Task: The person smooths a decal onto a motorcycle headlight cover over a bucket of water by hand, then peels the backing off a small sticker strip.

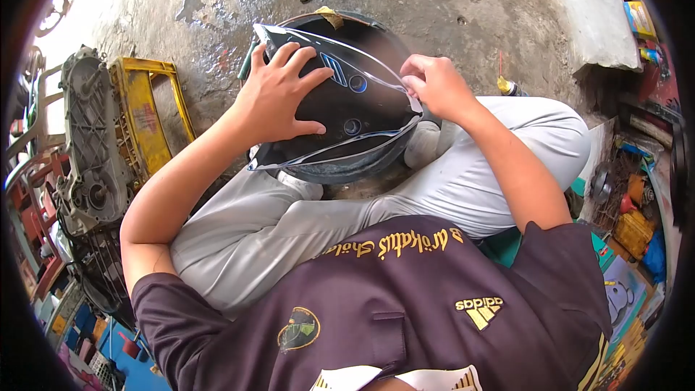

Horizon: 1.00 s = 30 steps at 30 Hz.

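- One black panel (pixel 380 108) with two round holes and a group of blue stripes lies across the top of one round dark basin (pixel 340 172), between the person's legs.
- Two hands at it: the left hand (pixel 279 98), fingers spread, rests flat on the panel's left part.
- The right hand (pixel 438 87) has its fingers curled together at the right edge (whether they pinch it, I cannot tell).
- Left of these, one grey metal casing (pixel 88 137) stands beside one yellow frame (pixel 145 116).

Stained concrete floor (pixel 463 36), wet patches (pixel 217 51); pale ledge (pixel 590 22) right; bright upper left.
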Tool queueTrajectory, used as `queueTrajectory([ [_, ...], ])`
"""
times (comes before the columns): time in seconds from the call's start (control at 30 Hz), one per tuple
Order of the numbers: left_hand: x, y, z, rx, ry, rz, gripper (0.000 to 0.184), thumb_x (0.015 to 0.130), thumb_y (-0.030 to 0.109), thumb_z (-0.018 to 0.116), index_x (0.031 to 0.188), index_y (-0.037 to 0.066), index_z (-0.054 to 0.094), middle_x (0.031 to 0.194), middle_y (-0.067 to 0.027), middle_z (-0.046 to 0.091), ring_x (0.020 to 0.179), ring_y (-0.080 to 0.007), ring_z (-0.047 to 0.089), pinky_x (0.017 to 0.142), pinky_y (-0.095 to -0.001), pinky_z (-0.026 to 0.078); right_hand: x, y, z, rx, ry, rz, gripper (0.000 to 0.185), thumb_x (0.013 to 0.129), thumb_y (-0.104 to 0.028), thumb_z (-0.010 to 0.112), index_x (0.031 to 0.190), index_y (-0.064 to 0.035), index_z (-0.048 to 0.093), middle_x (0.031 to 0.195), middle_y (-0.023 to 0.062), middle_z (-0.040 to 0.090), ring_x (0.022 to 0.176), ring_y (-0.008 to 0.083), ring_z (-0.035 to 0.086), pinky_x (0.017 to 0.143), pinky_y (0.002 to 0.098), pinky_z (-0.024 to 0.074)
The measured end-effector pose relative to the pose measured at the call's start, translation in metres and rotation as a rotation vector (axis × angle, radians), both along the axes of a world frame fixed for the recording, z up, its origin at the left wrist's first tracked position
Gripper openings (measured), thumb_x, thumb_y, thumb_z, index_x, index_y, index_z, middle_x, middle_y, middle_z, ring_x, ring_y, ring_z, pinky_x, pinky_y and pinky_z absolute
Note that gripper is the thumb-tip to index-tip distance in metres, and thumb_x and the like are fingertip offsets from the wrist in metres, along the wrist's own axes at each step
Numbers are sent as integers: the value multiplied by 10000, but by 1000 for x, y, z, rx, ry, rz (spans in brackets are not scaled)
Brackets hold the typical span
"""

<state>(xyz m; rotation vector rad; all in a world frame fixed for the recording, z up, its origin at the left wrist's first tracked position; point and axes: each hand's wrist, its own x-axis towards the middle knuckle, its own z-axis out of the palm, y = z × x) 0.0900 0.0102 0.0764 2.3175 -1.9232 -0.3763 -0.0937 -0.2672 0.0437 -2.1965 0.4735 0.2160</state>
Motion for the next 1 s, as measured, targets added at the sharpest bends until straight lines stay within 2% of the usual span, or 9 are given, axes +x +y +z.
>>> queueTrajectory([
  [0.13, -2, -2, 0, 13, -8, 11, 887, 708, 591, 891, 1470, 245, 595, 1525, -137, 492, 1480, -369, 410, 1125, -683, 334, 6, -2, 16, -46, 34, 23, 163, 923, -107, 697, 1011, 15, 762, 839, 161, 754, 757, 206, 722, 734, 366, 568],
  [0.33, -1, 4, -9, -28, 28, 35, 877, 705, 586, 894, 1460, 251, 599, 1536, -127, 492, 1489, -371, 403, 1101, -669, 361, 11, -9, 9, -91, -20, 134, 205, 898, -140, 714, 1020, 8, 784, 935, 156, 767, 850, 230, 729, 789, 378, 564],
  [0.53, 1, 8, -17, -108, 63, 37, 877, 699, 576, 897, 1463, 270, 593, 1541, -107, 489, 1496, -375, 393, 1095, -687, 357, 1, -9, 6, 98, 149, -29, 219, 880, -153, 749, 1019, 8, 799, 960, 120, 798, 841, 194, 736, 780, 348, 576],
  [0.67, 1, 6, -14, -91, 76, 29, 893, 698, 569, 904, 1470, 256, 583, 1535, -120, 475, 1498, -378, 379, 1126, -666, 331, 1, -4, 1, 129, 93, -83, 206, 876, -147, 758, 1020, -4, 798, 936, 115, 802, 824, 172, 732, 770, 336, 578],
  [0.87, 0, 6, -15, -76, 70, 28, 892, 703, 564, 901, 1475, 257, 578, 1535, -122, 472, 1502, -377, 374, 1136, -669, 317, 2, -8, 5, 109, 209, -16, 189, 864, -149, 766, 987, -7, 781, 873, 105, 787, 808, 173, 725, 768, 348, 569],
  [1.0, 0, 7, -15, -75, 83, 31, 897, 705, 574, 896, 1482, 260, 574, 1538, -119, 471, 1508, -377, 368, 1148, -669, 307, 4, -2, 3, 86, 156, -24, 177, 848, -149, 775, 949, -5, 782, 858, 120, 780, 817, 204, 728, 787, 370, 563],
])
